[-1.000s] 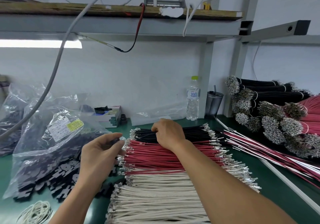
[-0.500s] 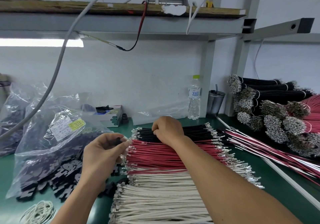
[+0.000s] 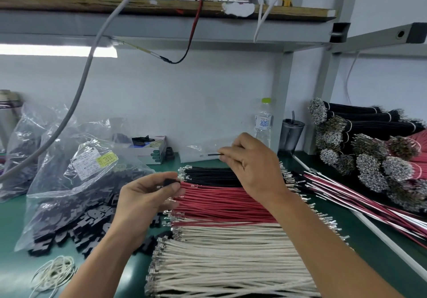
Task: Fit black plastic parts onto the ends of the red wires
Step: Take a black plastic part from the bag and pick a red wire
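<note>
Bench (image 3: 381,247) carries three flat wire rows: white wires (image 3: 231,263) nearest, red wires (image 3: 219,203) in the middle, black wires (image 3: 212,174) beyond. Bag (image 3: 76,182) of black parts spills open left of the left hand's grip.

Right hand (image 3: 251,168) is raised above the black row, fingers pressed together, pinching one thin dark wire (image 3: 213,154) that pokes leftward out of the pinch. It looks black, not red; view too blurred to be sure.

Left hand (image 3: 147,198) pinches a small black part (image 3: 169,183) between thumb and fingertips, just left of the red row's terminal ends and below-left of the right pinch.

Step in hand, by my reading: wire picked, part ready, not yet joined. Next move calls for bringing the terminal tip level with the part's opening and pushing straight in; the two pinches sit apart and need closing.
</note>
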